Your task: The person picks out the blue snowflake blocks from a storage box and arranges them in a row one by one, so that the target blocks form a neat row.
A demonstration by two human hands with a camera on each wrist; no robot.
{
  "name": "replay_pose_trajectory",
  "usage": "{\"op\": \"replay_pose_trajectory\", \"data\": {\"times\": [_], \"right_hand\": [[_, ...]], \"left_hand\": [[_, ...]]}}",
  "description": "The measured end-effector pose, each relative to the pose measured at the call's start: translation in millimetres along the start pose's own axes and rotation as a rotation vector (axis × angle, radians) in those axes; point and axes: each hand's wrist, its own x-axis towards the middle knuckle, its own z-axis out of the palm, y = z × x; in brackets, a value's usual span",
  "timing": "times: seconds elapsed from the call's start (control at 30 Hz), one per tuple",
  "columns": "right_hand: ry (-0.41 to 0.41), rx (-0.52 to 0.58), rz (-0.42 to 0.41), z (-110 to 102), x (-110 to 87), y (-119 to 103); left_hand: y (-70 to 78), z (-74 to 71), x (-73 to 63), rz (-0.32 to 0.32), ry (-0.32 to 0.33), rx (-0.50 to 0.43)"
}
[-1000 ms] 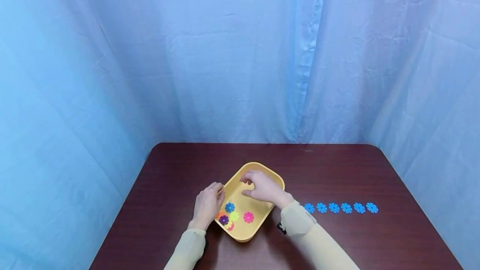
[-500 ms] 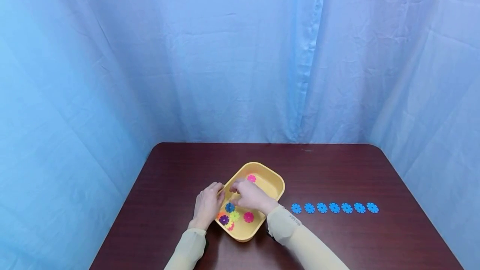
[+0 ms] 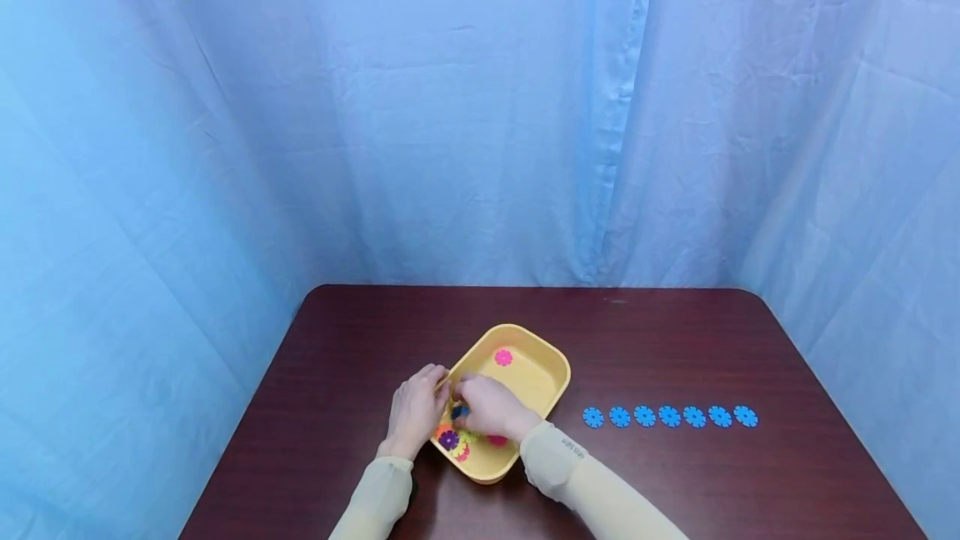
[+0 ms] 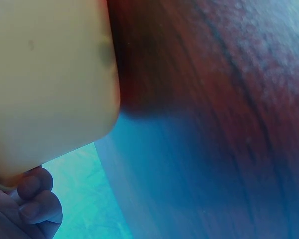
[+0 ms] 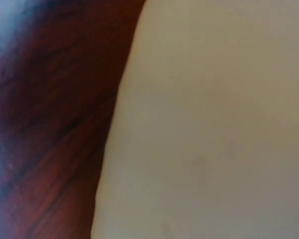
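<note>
In the head view my left hand (image 3: 414, 411) grips the left rim of a yellow plastic tray (image 3: 551, 361). The left wrist view shows curled fingers (image 4: 37, 191) at that rim, beside the tray's pale outer side (image 4: 50, 74). My right hand (image 3: 495, 408) is down inside the tray, thumb and fingers closed around a dark blue snowflake disc (image 3: 459, 412). Close by lie a purple disc (image 3: 448, 440) and orange, yellow and pink ones, partly overlapping. One pink disc (image 3: 503, 357) lies at the far end; another is half hidden under the right hand.
A straight row of several blue snowflake discs (image 3: 669, 416) lies on the dark red-brown table (image 3: 675, 340), right of the tray. Light blue curtains (image 3: 465, 107) hang behind and at both sides. The tray's outer wall (image 5: 204, 124) fills most of the right wrist view.
My right hand has moved from the tray's far part down and left to the blue disc. The far pink disc and the row's leftmost disc have come into sight. The left hand stays put.
</note>
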Motion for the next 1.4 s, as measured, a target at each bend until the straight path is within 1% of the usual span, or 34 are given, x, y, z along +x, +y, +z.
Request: {"op": "replay_pose_trajectory", "data": {"times": [0.2, 0.33, 0.57, 0.77, 0.93, 1.27, 1.4], "right_hand": [[0.011, -0.04, 0.006, 5, 0.6, -3], [0.016, -0.035, 0.019, 8, 0.5, -4], [0.049, -0.118, 0.018, 12, 2.6, -8], [0.034, -0.097, 0.041, 12, 3.5, -9], [0.031, -0.091, 0.048, 9, 2.6, -7], [0.035, -0.02, 0.06, -2, 3.2, 0], [0.05, 0.01, 0.053, -10, -0.9, 1]], "left_hand": [[0.5, -0.4, -0.1, -0.013, -0.01, -0.005], [0.8, -0.7, 0.0, -0.016, -0.012, -0.003], [-0.1, 0.0, 0.0, 0.002, 0.012, -0.005], [-0.6, 0.2, -0.6, 0.009, 0.015, -0.007], [-1.3, 0.7, -1.1, -0.002, -0.003, -0.003], [-1.6, 1.4, 0.0, -0.017, -0.019, 0.009], [-1.1, 2.4, -0.1, -0.003, -0.001, 0.019]]}}
